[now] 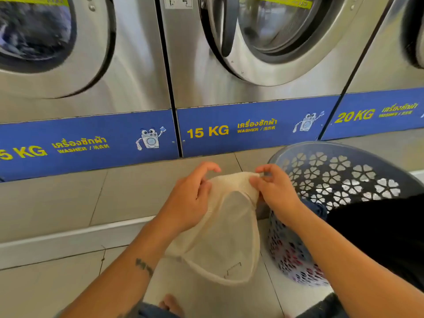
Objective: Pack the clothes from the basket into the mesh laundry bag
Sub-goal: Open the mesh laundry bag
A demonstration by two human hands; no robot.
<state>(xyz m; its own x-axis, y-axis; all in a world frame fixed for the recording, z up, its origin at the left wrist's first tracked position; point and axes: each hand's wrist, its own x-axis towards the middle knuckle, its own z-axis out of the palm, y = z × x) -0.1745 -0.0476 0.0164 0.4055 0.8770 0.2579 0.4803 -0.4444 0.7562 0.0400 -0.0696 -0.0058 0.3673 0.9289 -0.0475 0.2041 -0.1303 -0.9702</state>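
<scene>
I have my left hand point(190, 198) and right hand point(275, 191) both pinched on the top edge of the mesh laundry bag point(224, 228), which hangs limp over the tiled floor point(57, 203). I should spread the mouth wide before loading it. The weave looks fine, cream, sheer. The basket point(339, 171), perforated grey plastic, stands just right; clothes point(319, 208) show inside.

The pale tiled floor point(57, 292) rises in a low step point(68, 203) toward the washers point(252, 92), which stand on that step. A perforated basket point(339, 175) sits on the lower tiles at the right, near the step's edge.
</scene>
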